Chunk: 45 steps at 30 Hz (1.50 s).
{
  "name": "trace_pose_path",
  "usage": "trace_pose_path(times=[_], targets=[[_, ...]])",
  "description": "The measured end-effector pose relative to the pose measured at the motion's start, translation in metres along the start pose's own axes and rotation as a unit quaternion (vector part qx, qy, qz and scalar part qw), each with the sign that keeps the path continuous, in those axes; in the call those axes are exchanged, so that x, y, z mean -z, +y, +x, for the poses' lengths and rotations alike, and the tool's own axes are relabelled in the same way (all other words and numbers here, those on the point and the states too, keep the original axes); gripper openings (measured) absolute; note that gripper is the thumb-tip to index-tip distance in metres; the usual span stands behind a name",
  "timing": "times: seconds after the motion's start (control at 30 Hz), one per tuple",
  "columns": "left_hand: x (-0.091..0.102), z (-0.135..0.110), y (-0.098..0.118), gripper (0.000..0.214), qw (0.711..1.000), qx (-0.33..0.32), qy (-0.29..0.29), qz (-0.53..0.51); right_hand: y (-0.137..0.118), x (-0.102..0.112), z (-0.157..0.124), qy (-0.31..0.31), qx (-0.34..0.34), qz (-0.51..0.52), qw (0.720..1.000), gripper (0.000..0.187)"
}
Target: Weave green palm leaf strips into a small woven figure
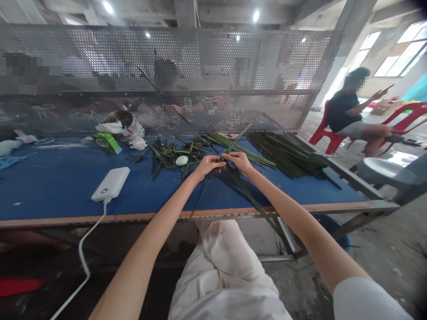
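My left hand (208, 164) and my right hand (239, 160) meet over the blue table (60, 186), both pinched on long green leaf strips (233, 178). The strips cross between my fingers; one end points up and away, the others trail down over the table's front edge toward my lap. A loose pile of cut green leaves (173, 153) lies just beyond my left hand, with a small white oval object (182, 160) in it. A neat stack of long dark green leaves (290, 153) lies to the right of my right hand.
A white power bank (111, 183) with a white cable (83, 253) lies at the left. A green box (108, 143) and crumpled white wrapping (128, 129) sit at the back. A perforated metal screen (167, 75) backs the table. A person sits on a red chair (325, 133) at right.
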<state>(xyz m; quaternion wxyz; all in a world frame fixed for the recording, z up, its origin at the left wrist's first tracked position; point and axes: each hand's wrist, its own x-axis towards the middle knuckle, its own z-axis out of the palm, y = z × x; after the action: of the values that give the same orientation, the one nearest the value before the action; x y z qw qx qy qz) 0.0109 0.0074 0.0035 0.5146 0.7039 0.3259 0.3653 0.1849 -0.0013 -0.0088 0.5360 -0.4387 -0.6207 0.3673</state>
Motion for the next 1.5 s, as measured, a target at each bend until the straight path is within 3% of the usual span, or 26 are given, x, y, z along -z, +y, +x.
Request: trace_pose_path(times=[0.13, 0.33, 0.4, 0.5, 0.57, 0.63, 0.7, 0.77, 0.83, 0.97, 1.1, 1.27, 1.37, 1.5], targets=[[0.0, 0.002, -0.003, 0.037, 0.999, 0.014, 0.033, -0.015, 0.0, 0.0, 0.0, -0.009, -0.013, 0.014, 1.0, 0.048], [0.002, 0.005, -0.008, 0.034, 0.999, 0.004, 0.032, -0.018, 0.003, -0.002, 0.002, -0.021, -0.025, 0.031, 0.999, 0.05], [0.002, 0.005, -0.009, 0.034, 0.999, 0.013, 0.042, -0.025, 0.004, -0.001, 0.004, 0.011, -0.024, 0.036, 0.999, 0.051], [0.002, 0.005, -0.008, 0.035, 0.998, 0.017, 0.05, -0.042, 0.004, 0.005, 0.007, 0.124, 0.019, -0.021, 0.992, 0.044], [0.002, 0.005, -0.006, 0.036, 0.998, 0.013, 0.044, -0.052, 0.004, 0.011, 0.006, 0.175, 0.089, -0.14, 0.97, 0.041], [0.001, 0.004, -0.005, 0.036, 0.998, 0.01, 0.028, -0.061, 0.002, 0.016, 0.004, 0.16, 0.177, -0.289, 0.927, 0.044], [0.001, 0.004, -0.003, 0.035, 0.997, 0.01, 0.014, -0.07, 0.0, 0.019, 0.002, 0.144, 0.226, -0.394, 0.879, 0.033], [0.002, 0.004, -0.004, 0.035, 0.996, 0.006, 0.017, -0.083, -0.003, 0.021, 0.001, 0.151, 0.246, -0.436, 0.852, 0.021], [0.005, 0.006, -0.006, 0.035, 0.994, 0.0, 0.041, -0.097, -0.006, 0.023, 0.001, 0.168, 0.259, -0.437, 0.845, 0.02], [0.011, 0.009, -0.012, 0.033, 0.986, -0.002, 0.101, -0.129, -0.009, 0.028, 0.001, 0.169, 0.262, -0.402, 0.861, 0.025], [0.015, 0.011, -0.013, 0.03, 0.975, -0.009, 0.159, -0.155, -0.006, 0.025, 0.001, 0.143, 0.215, -0.318, 0.912, 0.026], [0.012, 0.01, -0.011, 0.032, 0.985, 0.013, 0.121, -0.123, -0.002, 0.012, 0.006, 0.056, 0.069, -0.074, 0.993, 0.032], [0.009, 0.008, -0.01, 0.033, 0.988, 0.011, 0.091, -0.121, -0.005, 0.007, 0.007, 0.011, -0.013, 0.057, 0.998, 0.041], [0.003, 0.006, -0.007, 0.034, 0.991, 0.026, 0.059, -0.121, -0.01, 0.005, 0.002, -0.035, -0.044, 0.14, 0.989, 0.046]])
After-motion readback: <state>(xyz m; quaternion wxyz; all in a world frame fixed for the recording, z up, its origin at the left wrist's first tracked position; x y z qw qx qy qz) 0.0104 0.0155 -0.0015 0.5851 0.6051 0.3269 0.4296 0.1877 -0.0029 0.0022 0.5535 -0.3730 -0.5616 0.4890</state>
